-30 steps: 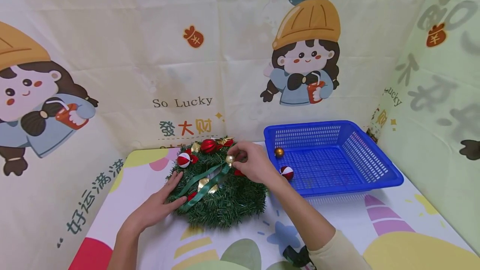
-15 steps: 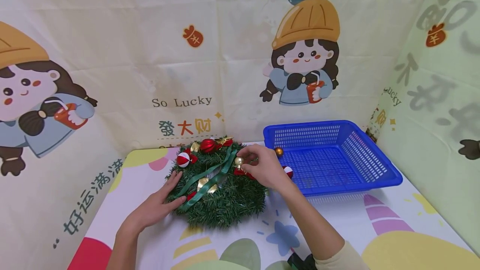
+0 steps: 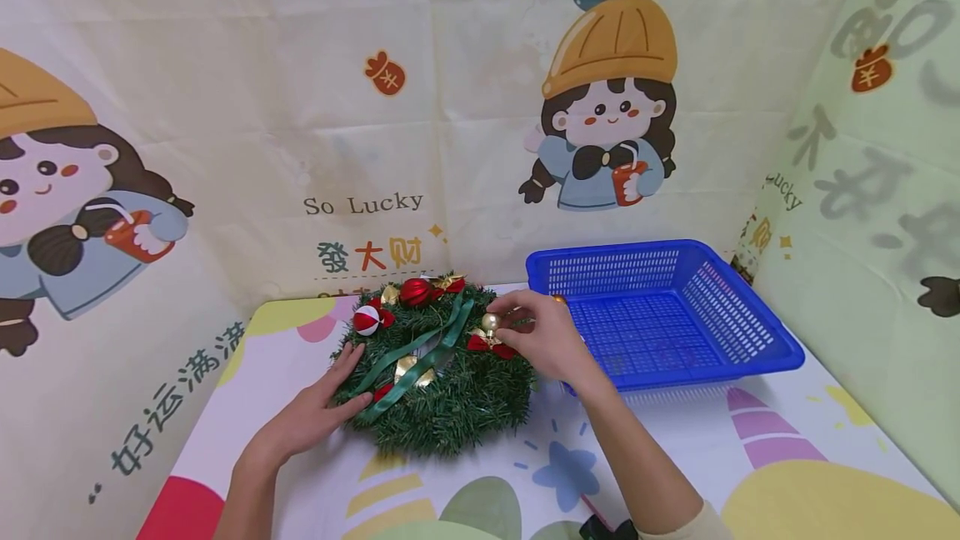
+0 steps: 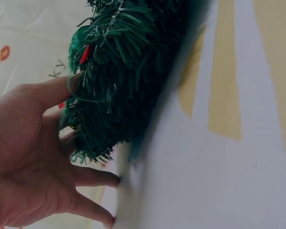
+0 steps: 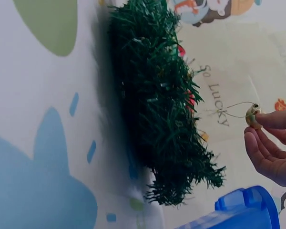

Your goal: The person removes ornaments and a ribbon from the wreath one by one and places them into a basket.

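Observation:
My right hand (image 3: 543,336) pinches a small gold Christmas bauble (image 3: 491,322) between thumb and fingers, over the right side of a green wreath (image 3: 457,415). In the right wrist view the bauble's thin loop of string (image 5: 233,106) hangs free, and the bauble is apart from the wreath. Just below it in the head view is a red bow (image 3: 491,344) with gold. Spread along the wreath's left side, my left hand (image 3: 307,415) touches the branches with fairly straight fingers. A green ribbon (image 3: 420,373), a red-and-white ball (image 3: 366,320) and a red ball (image 3: 416,292) decorate the wreath.
A blue plastic basket (image 3: 787,357) stands right of the wreath; my right hand mostly hides an orange-gold ball (image 3: 560,299) at its left side. A dark object (image 3: 603,530) lies at the front edge by my right forearm. A printed cloth wall (image 3: 480,148) rises behind.
My right hand has moved right with the gold bauble, from the ribbon to above the red bow. The ribbon's upper end now lies back on the wreath. My left hand has stayed put.

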Tool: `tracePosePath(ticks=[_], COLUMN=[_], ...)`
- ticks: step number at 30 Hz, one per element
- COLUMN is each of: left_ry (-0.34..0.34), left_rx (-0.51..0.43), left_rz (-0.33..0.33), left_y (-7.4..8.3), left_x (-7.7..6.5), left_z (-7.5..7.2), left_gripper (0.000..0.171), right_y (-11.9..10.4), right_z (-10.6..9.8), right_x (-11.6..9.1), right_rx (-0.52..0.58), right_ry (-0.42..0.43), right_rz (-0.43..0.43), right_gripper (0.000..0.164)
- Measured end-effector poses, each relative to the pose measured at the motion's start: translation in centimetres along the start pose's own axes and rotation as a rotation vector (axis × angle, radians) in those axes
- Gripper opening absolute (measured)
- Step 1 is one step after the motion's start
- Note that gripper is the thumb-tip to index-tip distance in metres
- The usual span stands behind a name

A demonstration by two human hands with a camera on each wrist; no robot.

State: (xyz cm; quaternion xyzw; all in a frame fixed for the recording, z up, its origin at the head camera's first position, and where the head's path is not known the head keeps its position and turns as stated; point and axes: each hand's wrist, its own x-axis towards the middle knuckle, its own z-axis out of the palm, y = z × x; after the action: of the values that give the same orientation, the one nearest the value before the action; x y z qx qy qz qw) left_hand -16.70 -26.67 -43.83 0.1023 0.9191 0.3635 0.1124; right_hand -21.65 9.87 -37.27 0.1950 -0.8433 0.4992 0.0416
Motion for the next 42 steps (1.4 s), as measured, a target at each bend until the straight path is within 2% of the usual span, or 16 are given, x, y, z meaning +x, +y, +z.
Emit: tracePosePath(ticks=[11,18,29,42], left_ry=[0.001,0.000,0.000,0.001], left_rx=[0.013,0.008,0.022,0.024], left_rz=[0.004,-0.006,-0.003,0.004], left_y=[0.1,0.3,0.6,0.3], left_x=[0.1,0.1,0.1,-0.1], left_z=[-0.2,-0.1,0.0,0.0], left_gripper=[0.086,0.087,0.088,0.088], right_y=[1.4,1.5,1.7,2.6], right_z=[-2.2,-3.2,-4.2,-5.0], right_x=[-0.8,-1.0,-1.2,-1.2], right_rx=[0.006,-0.012,-0.041,-0.038], right_ry=[0.045,0.066,0.103,0.101], right_rz=[0.013,0.024,0.069,0.088], right_gripper=[0.029,0.031,0.027,0.025])
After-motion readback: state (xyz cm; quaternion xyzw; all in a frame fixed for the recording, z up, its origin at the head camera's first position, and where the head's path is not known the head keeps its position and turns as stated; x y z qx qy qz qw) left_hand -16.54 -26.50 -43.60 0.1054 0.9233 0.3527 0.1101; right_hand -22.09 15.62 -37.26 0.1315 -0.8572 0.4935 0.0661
